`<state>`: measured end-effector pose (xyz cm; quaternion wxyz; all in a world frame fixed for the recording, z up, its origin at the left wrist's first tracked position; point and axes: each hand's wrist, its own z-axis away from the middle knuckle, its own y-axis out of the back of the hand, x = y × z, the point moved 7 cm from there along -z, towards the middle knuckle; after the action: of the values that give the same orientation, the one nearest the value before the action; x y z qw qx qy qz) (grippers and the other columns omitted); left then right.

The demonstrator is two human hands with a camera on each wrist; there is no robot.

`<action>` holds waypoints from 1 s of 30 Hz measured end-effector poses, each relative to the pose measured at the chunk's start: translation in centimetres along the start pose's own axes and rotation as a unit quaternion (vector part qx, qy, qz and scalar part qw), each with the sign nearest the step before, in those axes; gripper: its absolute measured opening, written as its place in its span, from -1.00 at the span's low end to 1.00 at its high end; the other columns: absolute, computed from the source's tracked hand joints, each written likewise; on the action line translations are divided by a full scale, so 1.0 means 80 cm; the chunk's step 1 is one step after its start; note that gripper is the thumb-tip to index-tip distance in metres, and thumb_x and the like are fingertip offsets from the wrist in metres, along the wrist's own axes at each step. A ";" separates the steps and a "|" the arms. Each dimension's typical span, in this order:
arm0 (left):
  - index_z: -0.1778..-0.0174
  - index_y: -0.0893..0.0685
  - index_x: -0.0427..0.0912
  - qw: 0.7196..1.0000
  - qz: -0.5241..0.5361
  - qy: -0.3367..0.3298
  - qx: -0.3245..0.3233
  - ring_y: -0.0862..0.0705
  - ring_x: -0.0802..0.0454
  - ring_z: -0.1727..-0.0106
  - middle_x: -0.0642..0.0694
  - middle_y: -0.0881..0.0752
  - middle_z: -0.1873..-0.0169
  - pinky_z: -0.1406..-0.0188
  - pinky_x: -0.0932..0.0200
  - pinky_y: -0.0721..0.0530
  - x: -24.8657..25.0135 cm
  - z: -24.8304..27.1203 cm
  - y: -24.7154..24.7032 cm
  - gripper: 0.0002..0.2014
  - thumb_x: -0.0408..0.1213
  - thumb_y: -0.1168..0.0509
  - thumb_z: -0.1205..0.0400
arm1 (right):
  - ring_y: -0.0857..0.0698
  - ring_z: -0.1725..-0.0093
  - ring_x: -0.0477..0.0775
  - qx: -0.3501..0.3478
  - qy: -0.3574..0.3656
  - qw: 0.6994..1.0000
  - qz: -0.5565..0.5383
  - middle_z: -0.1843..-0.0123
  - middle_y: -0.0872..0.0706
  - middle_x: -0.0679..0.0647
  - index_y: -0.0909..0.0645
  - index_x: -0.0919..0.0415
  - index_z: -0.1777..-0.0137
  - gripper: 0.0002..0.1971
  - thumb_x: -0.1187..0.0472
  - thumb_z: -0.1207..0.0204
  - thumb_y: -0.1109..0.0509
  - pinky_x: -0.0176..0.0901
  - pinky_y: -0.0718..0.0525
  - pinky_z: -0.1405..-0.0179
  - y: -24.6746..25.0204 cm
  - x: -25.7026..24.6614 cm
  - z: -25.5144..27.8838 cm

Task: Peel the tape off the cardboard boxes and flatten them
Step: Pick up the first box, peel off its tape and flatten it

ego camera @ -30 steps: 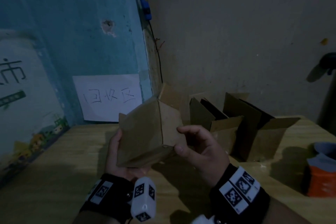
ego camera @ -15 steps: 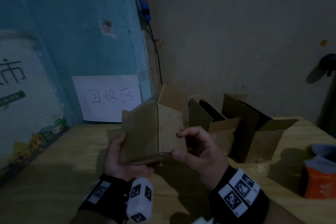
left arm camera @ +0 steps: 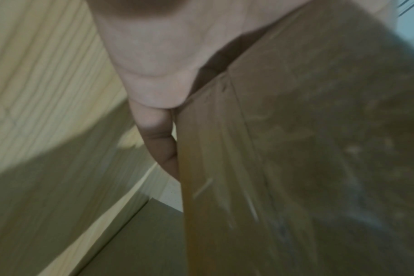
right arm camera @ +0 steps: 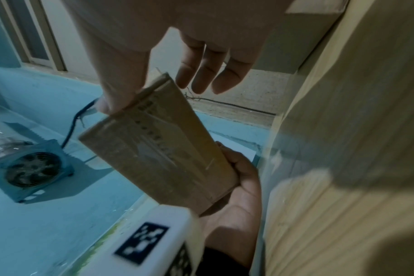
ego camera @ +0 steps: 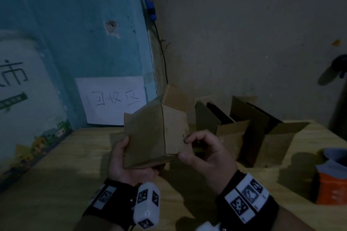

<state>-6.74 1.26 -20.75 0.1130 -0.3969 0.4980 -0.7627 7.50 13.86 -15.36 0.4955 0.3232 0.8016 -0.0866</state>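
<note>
Here the left hand (ego camera: 124, 157) cups a small cardboard box (ego camera: 155, 133) from below and from its left side, thumb up along the left face, palm under the bottom edge, fingers curled round it. The right hand (ego camera: 206, 154) meets the same box at its lower right corner: the thumb (ego camera: 185, 155) presses the near face there while the index finger curls over the right edge, so the corner sits pinched between them; in the right wrist view the other fingers (right arm camera: 206, 74) hang loose and apart from the cardboard. The box is held tilted above the wooden table (ego camera: 56, 174), one flap (ego camera: 176, 99) standing open at its far top. In the right wrist view a strip of clear tape (right arm camera: 158, 142) runs along the underside, though blur hides its edges. Beyond the grip to the right stand two more open boxes (ego camera: 221, 127) side by side on the table. Farther right is an orange container (ego camera: 332, 185). To the left, behind the grip, a white paper sign (ego camera: 112, 99) hangs on the blue wall.
</note>
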 end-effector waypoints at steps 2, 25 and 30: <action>-0.44 -0.64 -0.17 1.000 0.003 0.008 -0.001 -0.63 -0.53 -0.40 -0.46 -0.71 -0.37 -0.53 -0.51 -0.42 0.000 -0.003 0.001 -0.25 0.09 -0.49 -0.33 | -0.66 -0.17 -0.22 0.011 -0.015 1.000 0.024 -0.10 -0.66 -0.34 -0.60 -0.33 0.02 -0.58 -0.39 -0.12 -0.51 0.11 -0.72 -0.25 0.003 0.003 0.001; -0.39 -0.67 -0.15 0.999 0.039 -0.025 0.022 -0.64 -0.53 -0.36 -0.42 -0.70 -0.36 -0.34 -0.46 -0.60 -0.003 0.007 -0.003 -0.41 -0.01 -0.47 -0.45 | -0.72 -0.05 -0.20 0.054 -0.051 0.997 -0.011 -0.02 -0.73 -0.16 -0.68 -0.32 0.10 -0.65 -0.33 -0.10 -0.48 -0.16 -0.71 -0.06 0.009 0.016 0.002; -0.30 -0.72 -0.14 0.998 0.031 -0.048 0.042 -0.68 -0.51 -0.30 -0.40 -0.75 -0.29 -0.35 -0.47 -0.60 -0.001 0.010 0.000 -0.57 0.00 -0.42 -0.57 | -0.75 0.02 -0.17 0.038 -0.073 0.996 -0.037 0.04 -0.77 -0.14 -0.72 -0.19 0.13 -0.74 -0.16 -0.17 -0.51 -0.17 -0.75 0.01 0.006 0.021 0.003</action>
<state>-6.15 0.79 -20.63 0.1764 -0.4126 0.4717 -0.7590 7.46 14.84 -16.86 0.5364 0.3043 0.7711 -0.1583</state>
